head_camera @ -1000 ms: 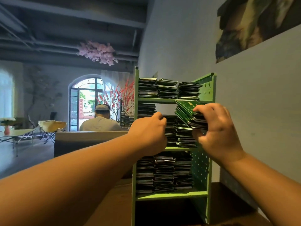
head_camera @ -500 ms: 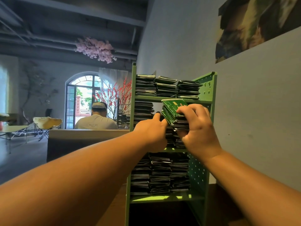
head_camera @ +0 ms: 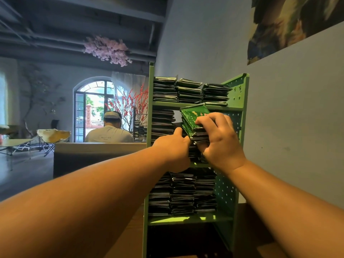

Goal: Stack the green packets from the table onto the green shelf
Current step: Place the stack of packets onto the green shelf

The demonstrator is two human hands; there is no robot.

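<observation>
Head view: both arms reach forward to the green shelf point(head_camera: 235, 108). The right hand point(head_camera: 219, 140), fingers curled over, grips a tilted bundle of green packets point(head_camera: 193, 120) at the middle tier. The left hand point(head_camera: 172, 146), fingers curled, touches the bundle's left lower edge; whether it grasps cannot be told.

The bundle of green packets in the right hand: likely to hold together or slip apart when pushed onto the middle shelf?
The bundle of green packets is loose and tilted, its edges fanned, so it probably slides apart easily. The glossy wrappers look slippery. The right hand grips it while the left hand steadies it.
</observation>
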